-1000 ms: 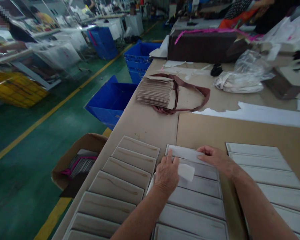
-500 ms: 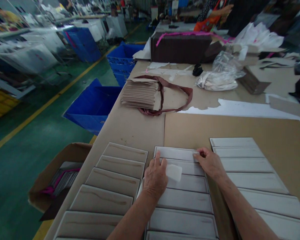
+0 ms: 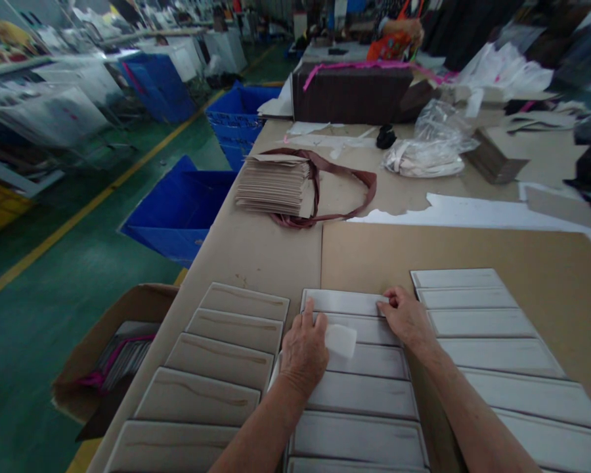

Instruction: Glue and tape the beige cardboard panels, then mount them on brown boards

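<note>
Touching the middle row's point(image 3: 362, 394) top panel point(image 3: 347, 301), left hand point(image 3: 304, 348) loosely spread, right hand point(image 3: 404, 317) narrowed at its end, grip unclear, the person seems midway: this panel laid, streaked panels point(image 3: 217, 357) left of the row probably waiting.

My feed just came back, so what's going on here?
A person has both hands at the farthest pale panel of the middle row: the left hand has a finger on its left end, and the right hand is at its right end. A small white slip shows beside the left hand; whether it is held, I cannot tell. Brown-streaked beige panels line the left, more whitish panels the right.
</note>
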Available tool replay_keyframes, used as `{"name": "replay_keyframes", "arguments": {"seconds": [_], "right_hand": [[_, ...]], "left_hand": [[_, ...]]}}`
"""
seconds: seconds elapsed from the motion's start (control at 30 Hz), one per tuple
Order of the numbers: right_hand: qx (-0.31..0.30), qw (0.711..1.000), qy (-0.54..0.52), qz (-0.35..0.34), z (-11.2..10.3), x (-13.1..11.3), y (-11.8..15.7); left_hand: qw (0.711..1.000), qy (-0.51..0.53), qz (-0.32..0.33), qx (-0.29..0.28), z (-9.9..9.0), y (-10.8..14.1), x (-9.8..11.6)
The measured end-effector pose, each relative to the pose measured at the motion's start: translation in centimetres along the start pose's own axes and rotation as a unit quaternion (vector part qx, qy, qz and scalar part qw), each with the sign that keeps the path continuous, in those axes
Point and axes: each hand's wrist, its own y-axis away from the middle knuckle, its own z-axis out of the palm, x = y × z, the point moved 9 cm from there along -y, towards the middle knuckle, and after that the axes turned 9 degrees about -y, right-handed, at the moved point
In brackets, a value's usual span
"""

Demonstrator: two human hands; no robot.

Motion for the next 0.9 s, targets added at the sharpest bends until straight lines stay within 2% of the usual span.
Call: {"name": "replay_keyframes", "arguments": {"seconds": [0.2,0.27,0.33,0.43,0.5,0.57,0.63,0.67,0.7,0.77,0.83,0.9], "right_hand": [[0.020,1.000,0.009,-0.005,0.1,1.1,-0.4],[0.052,0.999,0.007,-0.011,-1.0,1.8,-0.3],[0.110,0.994,-0.003,-0.019,-2.9,2.3,0.0],[0.182,0.980,-0.077,-0.013,-5.2,2.7,1.2],[0.143,0.976,-0.165,-0.014,-4.2,2.0,1.8],[0.037,0.961,-0.275,-0.019,-1.1,0.2,2.1],[-0.072,0.919,-0.386,-0.006,2.4,-1.7,2.4],[-0.104,0.897,-0.429,0.012,3.8,-2.1,2.4],[-0.111,0.884,-0.453,0.034,4.5,-2.0,2.2],[-0.070,0.886,-0.451,0.079,4.2,-0.5,1.3],[0.017,0.910,-0.402,0.104,2.2,1.6,0.5],[0.090,0.927,-0.353,0.084,0.0,2.2,0.0]], "left_hand": [[1.000,-0.005,-0.001,0.017,0.1,0.1,0.0],[1.000,-0.005,-0.007,0.029,0.2,0.2,-0.1],[0.999,-0.003,-0.011,0.039,0.2,0.3,-0.2],[0.999,-0.004,-0.010,0.040,0.4,0.3,-0.1],[0.999,-0.003,-0.009,0.033,0.4,0.2,0.0],[1.000,0.001,-0.009,0.029,0.4,0.2,0.0],[0.999,0.005,-0.011,0.030,0.3,0.2,0.0],[0.999,0.007,-0.014,0.031,0.2,0.2,-0.1],[0.999,0.008,-0.015,0.032,0.2,0.2,-0.1],[0.999,0.013,-0.016,0.037,0.1,0.2,-0.2],[0.999,0.019,-0.016,0.045,0.0,0.3,-0.2],[0.998,0.026,-0.022,0.050,0.0,0.5,-0.2]]}}
